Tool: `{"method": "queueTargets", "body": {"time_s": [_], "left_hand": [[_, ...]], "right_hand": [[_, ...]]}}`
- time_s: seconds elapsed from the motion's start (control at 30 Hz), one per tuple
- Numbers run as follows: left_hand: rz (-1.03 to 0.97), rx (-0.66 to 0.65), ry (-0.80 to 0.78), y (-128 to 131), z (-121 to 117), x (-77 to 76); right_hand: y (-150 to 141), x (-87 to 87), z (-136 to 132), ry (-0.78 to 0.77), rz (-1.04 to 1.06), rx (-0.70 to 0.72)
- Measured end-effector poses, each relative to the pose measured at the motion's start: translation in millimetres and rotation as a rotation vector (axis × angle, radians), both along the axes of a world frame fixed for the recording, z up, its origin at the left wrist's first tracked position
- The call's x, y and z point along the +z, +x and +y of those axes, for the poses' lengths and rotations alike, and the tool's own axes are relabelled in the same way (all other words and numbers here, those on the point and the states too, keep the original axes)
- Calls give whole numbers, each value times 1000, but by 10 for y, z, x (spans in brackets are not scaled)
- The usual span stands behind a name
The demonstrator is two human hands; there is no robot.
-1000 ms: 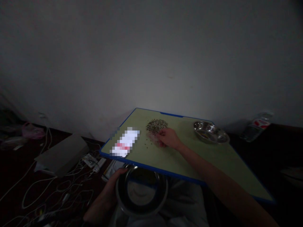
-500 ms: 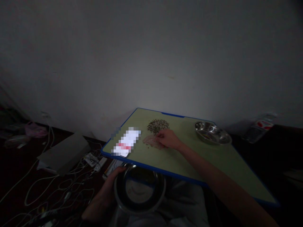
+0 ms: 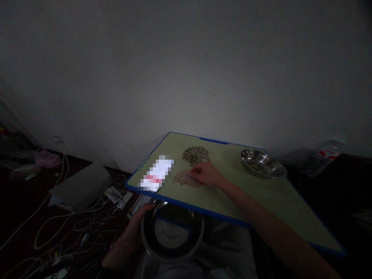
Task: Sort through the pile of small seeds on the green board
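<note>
My right hand (image 3: 207,174) pinches a clear, reddish half-round protractor (image 3: 184,178) that lies low over the green tabletop (image 3: 226,197). Just beyond it spreads a pile of small dark and pale seeds (image 3: 195,154), with a few loose grains by the protractor's edge. Below the table's near edge, my left hand (image 3: 141,221) grips the rim of a shiny metal bowl (image 3: 173,254) held over my lap. Most of the left fingers are hidden behind the bowl.
A lit phone (image 3: 157,174), pixelated, lies at the table's left. A second metal bowl (image 3: 263,164) stands at the right with something small inside. Beyond the right edge is a plastic bottle (image 3: 324,157). Cables (image 3: 84,228) and a grey box (image 3: 83,186) cover the floor at left.
The protractor has gone from tilted and blurred to nearly flat, slightly nearer to me, below the pile. My left hand still holds the bowl. The whole view has shifted a little.
</note>
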State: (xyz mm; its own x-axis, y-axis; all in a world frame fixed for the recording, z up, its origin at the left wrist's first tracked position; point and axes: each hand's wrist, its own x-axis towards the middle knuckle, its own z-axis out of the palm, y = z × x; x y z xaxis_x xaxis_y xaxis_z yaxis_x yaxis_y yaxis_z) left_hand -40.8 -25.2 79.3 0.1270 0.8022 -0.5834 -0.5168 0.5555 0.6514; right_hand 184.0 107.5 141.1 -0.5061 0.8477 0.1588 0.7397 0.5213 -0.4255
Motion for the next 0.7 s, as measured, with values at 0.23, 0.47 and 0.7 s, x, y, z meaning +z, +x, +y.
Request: {"method": "queueTargets", "body": {"time_s": [0.23, 0.47, 0.7], "left_hand": [[-18, 9, 30, -18, 4, -55], [-14, 20, 82, -39, -7, -94], [-29, 102, 113, -5, 9, 21]], "right_hand": [[13, -33, -113, -21, 22, 47], [60, -42, -331, -127, 96, 121], [54, -23, -468, -203, 259, 116]]}}
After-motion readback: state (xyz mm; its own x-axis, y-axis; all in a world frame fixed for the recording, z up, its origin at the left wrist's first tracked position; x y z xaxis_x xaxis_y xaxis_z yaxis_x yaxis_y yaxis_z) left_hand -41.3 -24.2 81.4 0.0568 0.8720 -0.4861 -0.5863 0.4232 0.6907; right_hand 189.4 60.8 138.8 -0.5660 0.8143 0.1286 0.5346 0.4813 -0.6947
